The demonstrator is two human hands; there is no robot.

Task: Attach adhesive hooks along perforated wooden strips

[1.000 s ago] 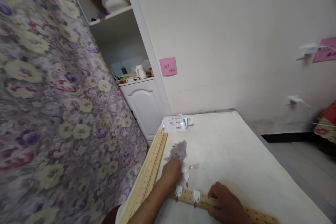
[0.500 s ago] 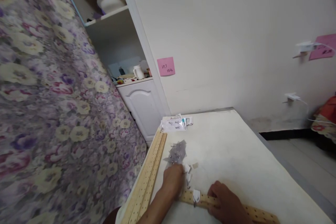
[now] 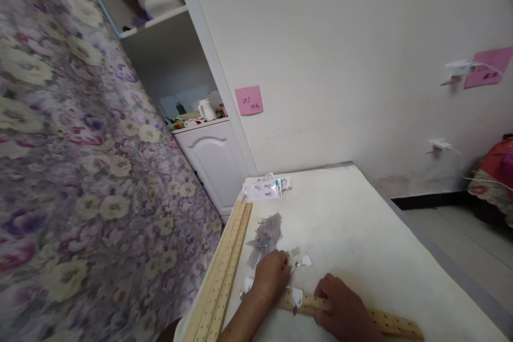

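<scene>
My right hand [image 3: 340,302] is wrapped around a wooden strip with rows of holes [image 3: 395,323] lying across the near part of the table. A white tag-like piece with a metal hook [image 3: 297,297] sits on the strip between my hands. My left hand [image 3: 273,272] is curled closed above the strip's left end, its fingertips beside small white pieces with metal bits [image 3: 305,261]; what it pinches is hidden. Another white piece [image 3: 248,284] shows left of my left wrist. Beyond that hand lies a grey translucent bag [image 3: 267,235] with small shiny parts on it.
Long perforated wooden strips [image 3: 228,272] lie along the table's left edge. Printed packets [image 3: 262,189] lie at the far left corner of the pale tabletop [image 3: 340,214]. A floral curtain [image 3: 92,171] hangs at left, beside a white cabinet [image 3: 210,163]; a wall stands behind.
My left hand has moved slightly right and away from me, to the small white pieces, which have shifted. A white piece left of my wrist has come into view. My right hand stays on the strip.
</scene>
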